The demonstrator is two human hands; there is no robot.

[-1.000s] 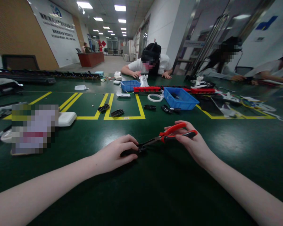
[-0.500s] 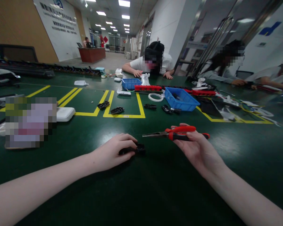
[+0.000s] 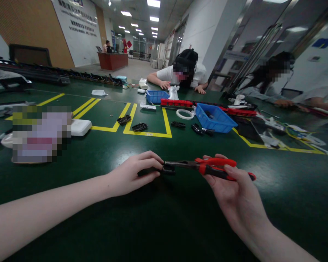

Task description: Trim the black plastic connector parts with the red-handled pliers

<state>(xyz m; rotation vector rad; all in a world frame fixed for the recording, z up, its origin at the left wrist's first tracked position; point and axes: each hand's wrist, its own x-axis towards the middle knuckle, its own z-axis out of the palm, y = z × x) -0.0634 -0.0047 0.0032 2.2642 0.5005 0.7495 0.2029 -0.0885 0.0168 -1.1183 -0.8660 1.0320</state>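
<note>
Presently, in the head view, the long-nose pliers (image 3: 202,168) are pointing leftward, their nose ending at the black plastic part (image 3: 168,171), just beside the fingertips of the left hand (image 3: 139,171); the gap that was showing half a second earlier between tool and part is no longer appearing. Judged from this pose, the tool is being brought to bear on the part again, and the work on it is seemingly continuing. The left hand is grasping the part low at the green table (image 3: 164,225), leaving its right end protruding beyond the fingers, while the right hand (image 3: 236,191) is grasping the pliers by their red-and-black handles, the thumb lying over the lower one. Whether the pliers' tips are pinching the part or merely touching it, one cannot tell. Farther back, the larger blue bin (image 3: 222,126) is standing open and holding dark pieces (image 3: 209,114), too shadowed to identify; the smaller blue bin (image 3: 156,98) is standing to its left, its contents not showing. Outside the bins, other black parts (image 3: 140,127) are lying scattered, one of them within an outline of yellow tape (image 3: 167,123).
</note>
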